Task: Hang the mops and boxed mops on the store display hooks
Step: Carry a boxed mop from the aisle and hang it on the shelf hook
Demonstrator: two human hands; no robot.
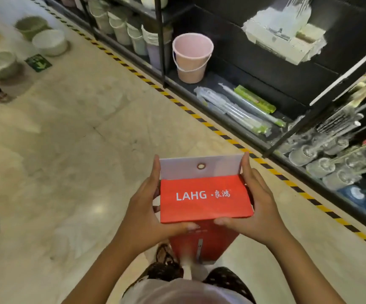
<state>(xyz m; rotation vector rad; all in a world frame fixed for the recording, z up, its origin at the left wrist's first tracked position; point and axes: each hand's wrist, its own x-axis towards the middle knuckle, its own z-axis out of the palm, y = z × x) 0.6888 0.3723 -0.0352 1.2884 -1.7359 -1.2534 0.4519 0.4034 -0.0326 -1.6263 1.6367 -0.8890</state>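
- The red boxed mop [204, 198] was held upright in front of the person's waist, its top face up, lower end hanging toward the floor [68, 150].
- The left hand [149, 207] had its grip clamped on the box's left edge, thumb along the near edge; the right hand [258, 205] was clamped likewise on the right edge.
- The white hang tab [199, 168] stood up at the far edge, its eyelet hole [201, 166] clear of both hands.
- This looked like the carrying step: box in hand, not yet hung.
- Beyond the striped floor tape [221, 133], wrapped mops [239, 108] lay on the low shelf [252, 132] beside a pink bucket [192, 57].
- No free hook could be made out; next the box would likely need raising and turning so the eyelet met a hook end-on.
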